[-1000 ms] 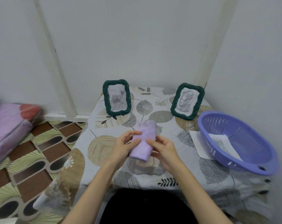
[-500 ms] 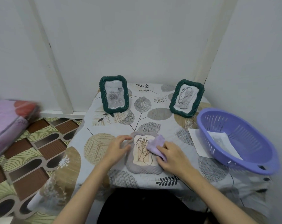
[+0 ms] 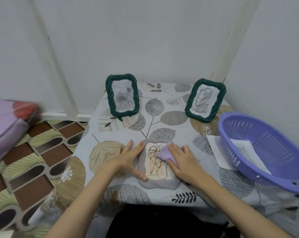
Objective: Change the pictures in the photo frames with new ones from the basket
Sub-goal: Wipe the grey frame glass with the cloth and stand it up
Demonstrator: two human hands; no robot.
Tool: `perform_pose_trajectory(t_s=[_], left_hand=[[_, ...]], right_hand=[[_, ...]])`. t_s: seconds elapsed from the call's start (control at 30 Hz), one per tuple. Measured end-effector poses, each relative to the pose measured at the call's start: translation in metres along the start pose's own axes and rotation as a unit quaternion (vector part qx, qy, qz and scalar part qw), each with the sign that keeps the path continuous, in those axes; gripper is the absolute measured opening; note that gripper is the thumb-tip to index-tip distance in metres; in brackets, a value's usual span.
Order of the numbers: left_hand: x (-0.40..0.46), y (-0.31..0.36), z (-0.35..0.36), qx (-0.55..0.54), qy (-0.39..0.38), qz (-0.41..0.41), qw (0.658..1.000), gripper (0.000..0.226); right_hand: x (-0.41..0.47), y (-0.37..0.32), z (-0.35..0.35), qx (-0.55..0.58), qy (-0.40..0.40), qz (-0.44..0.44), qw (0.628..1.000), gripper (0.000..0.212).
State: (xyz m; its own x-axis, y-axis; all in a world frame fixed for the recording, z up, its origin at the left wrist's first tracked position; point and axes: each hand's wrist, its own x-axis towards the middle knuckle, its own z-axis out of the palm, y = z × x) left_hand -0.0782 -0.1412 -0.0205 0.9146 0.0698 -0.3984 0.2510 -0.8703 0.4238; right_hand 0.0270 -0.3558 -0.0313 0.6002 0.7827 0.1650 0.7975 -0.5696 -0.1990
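Note:
A grey photo frame point(image 3: 158, 182) lies flat on the table near me, with a line drawing on beige paper in it. My left hand point(image 3: 130, 157) rests with straight fingers on the frame's left edge. My right hand point(image 3: 184, 162) presses a lilac cloth point(image 3: 163, 154) onto the frame's glass. Two dark green frames stand at the back: the left green frame point(image 3: 122, 95) shows grey roses, the right green frame point(image 3: 205, 100) a black scribble. The purple basket point(image 3: 265, 170) at the right holds a paper picture point(image 3: 246, 149).
A white paper sheet point(image 3: 216, 150) lies half under the basket. The leaf-patterned tablecloth point(image 3: 172, 117) covers the small table in a wall corner. A folded purple bedding pile point(image 3: 6, 124) lies on the patterned floor at the left.
A second ago both hands held the folded lilac cloth above the table. Now the left hand steadies the grey frame while the right hand rubs the cloth on its glass.

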Motion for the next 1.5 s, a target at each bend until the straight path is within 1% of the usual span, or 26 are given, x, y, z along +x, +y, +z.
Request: perform_pose_trajectory(t_s=[0.07,0.17,0.23,0.3,0.37,0.43,0.5,0.57,0.63,0.67,0.8,0.87,0.9,0.97,1.03,1.1,1.17,1.27,1.33,1.4,1.43,1.5], left_hand=[[0.001,0.0,0.0,0.017,0.005,0.007,1.0,0.136],[0.002,-0.001,0.001,0.029,0.018,0.004,0.999,0.131],[0.003,-0.004,0.004,0.038,0.032,-0.003,0.999,0.131],[0.003,-0.007,0.007,0.034,0.036,-0.018,0.999,0.129],[0.003,-0.008,0.008,0.029,0.037,-0.026,0.999,0.126],[0.002,-0.008,0.008,0.031,0.035,-0.025,0.999,0.125],[0.003,-0.008,0.008,0.033,0.028,-0.026,0.999,0.125],[0.003,-0.008,0.008,0.032,0.024,-0.029,0.999,0.125],[0.005,-0.008,0.007,0.032,0.024,-0.03,0.999,0.125],[0.005,-0.007,0.007,0.031,0.023,-0.032,0.999,0.126],[0.004,-0.008,0.008,0.031,0.02,-0.035,0.999,0.126],[0.005,-0.009,0.008,0.031,0.02,-0.036,0.999,0.126],[0.005,-0.01,0.008,0.031,0.021,-0.035,0.999,0.126],[0.006,-0.01,0.008,0.031,0.021,-0.034,0.999,0.126],[0.005,-0.01,0.008,0.031,0.021,-0.035,0.999,0.126],[0.005,-0.01,0.008,0.03,0.02,-0.035,0.999,0.126],[0.005,-0.01,0.008,0.029,0.022,-0.035,0.999,0.126],[0.005,-0.009,0.008,0.028,0.023,-0.034,0.999,0.126],[0.005,-0.009,0.008,0.03,0.021,-0.033,0.999,0.126],[0.005,-0.009,0.008,0.032,0.019,-0.033,0.999,0.127],[0.005,-0.009,0.008,0.032,0.02,-0.034,0.999,0.127],[0.005,-0.009,0.007,0.03,0.02,-0.035,0.999,0.126]], right_hand=[[0.017,-0.011,0.001,-0.009,-0.012,-0.001,1.0,0.069],[0.034,-0.035,0.003,0.027,-0.027,-0.008,0.999,0.065],[0.03,-0.041,0.007,0.042,-0.007,-0.034,0.999,0.054],[0.018,-0.034,0.008,0.048,0.012,-0.033,0.998,0.045],[0.006,-0.024,0.006,0.033,-0.007,0.001,0.999,0.048],[0.002,-0.017,0.006,0.005,-0.018,0.033,0.999,0.056],[0.008,-0.017,0.005,-0.028,-0.015,0.042,0.999,0.056],[0.019,-0.019,0.004,-0.052,0.017,0.044,0.998,0.055],[0.029,-0.02,0.004,-0.037,0.002,0.042,0.998,0.062],[0.031,-0.021,0.006,-0.016,-0.006,0.037,0.999,0.062],[0.02,-0.023,0.009,0.052,-0.013,-0.022,0.998,0.05],[0.01,-0.014,0.008,0.079,-0.016,-0.056,0.995,0.051],[0.008,-0.009,0.007,0.084,-0.018,-0.059,0.995,0.052],[0.01,-0.001,0.004,0.064,-0.018,-0.03,0.997,0.06],[0.018,-0.001,0.004,0.054,0.009,0.005,0.999,0.069],[0.024,-0.008,0.004,0.095,0.018,0.053,0.994,0.072],[0.022,-0.013,0.007,0.132,0.016,0.066,0.989,0.066],[0.013,-0.011,0.009,0.146,0.038,0.009,0.989,0.048],[0.015,-0.009,0.006,0.17,0.05,0.01,0.984,0.037],[0.018,-0.009,0.005,0.154,0.069,0.008,0.986,0.029],[0.017,-0.01,0.007,0.136,0.06,-0.002,0.989,0.034],[0.012,-0.008,0.011,0.103,0.025,-0.032,0.994,0.052]])
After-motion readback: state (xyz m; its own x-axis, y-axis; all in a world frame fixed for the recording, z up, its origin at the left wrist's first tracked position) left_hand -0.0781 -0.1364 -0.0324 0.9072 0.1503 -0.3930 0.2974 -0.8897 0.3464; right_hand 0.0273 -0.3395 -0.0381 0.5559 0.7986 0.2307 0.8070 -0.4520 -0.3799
